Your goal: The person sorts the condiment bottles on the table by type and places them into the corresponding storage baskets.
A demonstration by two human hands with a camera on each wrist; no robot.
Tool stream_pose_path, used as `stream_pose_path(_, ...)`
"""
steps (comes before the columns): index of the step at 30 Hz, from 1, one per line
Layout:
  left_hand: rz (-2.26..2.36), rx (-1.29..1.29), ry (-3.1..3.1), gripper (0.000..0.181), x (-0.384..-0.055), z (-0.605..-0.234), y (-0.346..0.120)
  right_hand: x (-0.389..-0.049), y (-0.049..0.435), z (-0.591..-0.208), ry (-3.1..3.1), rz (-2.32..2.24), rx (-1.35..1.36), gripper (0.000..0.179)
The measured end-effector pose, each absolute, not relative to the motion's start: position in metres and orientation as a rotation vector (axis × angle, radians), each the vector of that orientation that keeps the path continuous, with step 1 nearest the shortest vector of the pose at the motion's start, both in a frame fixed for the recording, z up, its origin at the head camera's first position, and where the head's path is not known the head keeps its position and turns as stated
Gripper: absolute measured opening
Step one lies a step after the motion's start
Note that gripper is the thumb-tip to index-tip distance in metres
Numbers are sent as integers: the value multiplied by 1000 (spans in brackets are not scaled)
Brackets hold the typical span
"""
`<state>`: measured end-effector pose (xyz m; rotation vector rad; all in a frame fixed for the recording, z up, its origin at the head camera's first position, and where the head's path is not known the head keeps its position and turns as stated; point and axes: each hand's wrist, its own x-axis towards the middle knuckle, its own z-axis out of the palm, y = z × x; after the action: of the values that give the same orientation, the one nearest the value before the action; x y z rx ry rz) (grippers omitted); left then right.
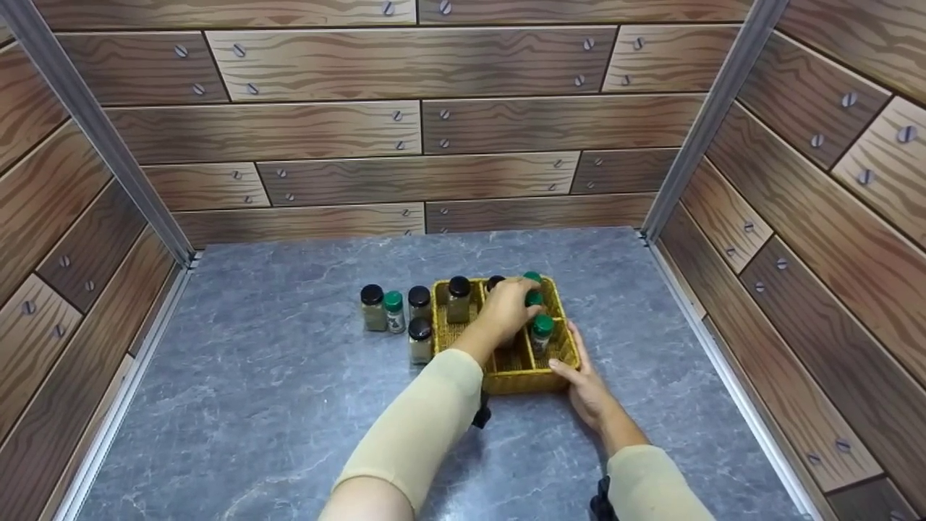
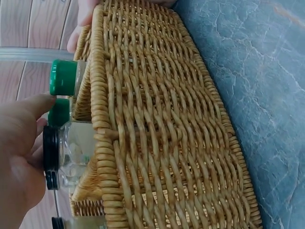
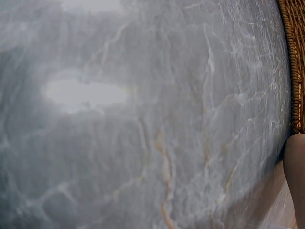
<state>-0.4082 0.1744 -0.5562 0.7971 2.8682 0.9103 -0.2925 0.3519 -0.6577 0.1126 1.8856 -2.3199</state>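
A divided wicker basket (image 1: 532, 381) holds several spice jars. My left hand (image 1: 506, 307) reaches over it and pinches a green-capped spice jar (image 1: 534, 297) in the back right compartment; the jar's lower part is hidden. In the left wrist view, the left hand (image 2: 21, 152) is beside the green caps and a clear jar with a black lid (image 2: 51, 148). Another green-capped jar (image 1: 542, 333) stands in the front right compartment. My right hand (image 1: 589, 391) grips the basket's front right corner, thumb on the rim and fingers along the side.
Left of the basket stand a black-capped jar (image 1: 372, 307), a small green-capped jar (image 1: 393, 312) and two more black-capped jars. Inside the left compartment is a black-capped jar (image 1: 458, 300). Wood-patterned walls (image 1: 419, 130) enclose the grey marbled tabletop (image 1: 275, 383).
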Motion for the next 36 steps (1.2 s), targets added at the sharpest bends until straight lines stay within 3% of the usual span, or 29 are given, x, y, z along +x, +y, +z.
stream_pose_path(8, 1078, 880, 2922, 41, -398, -538, 156, -293, 352, -657, 1887, -2303, 108, 94)
stream_pose_path(18, 1429, 888, 2899, 29, -382, -524, 100, -294, 350, -659, 1893, -2348, 95, 94)
stream_pose_path(36, 1621, 614, 3030, 27, -372, -570, 2, -294, 351, -658, 1920, -2324, 126, 95)
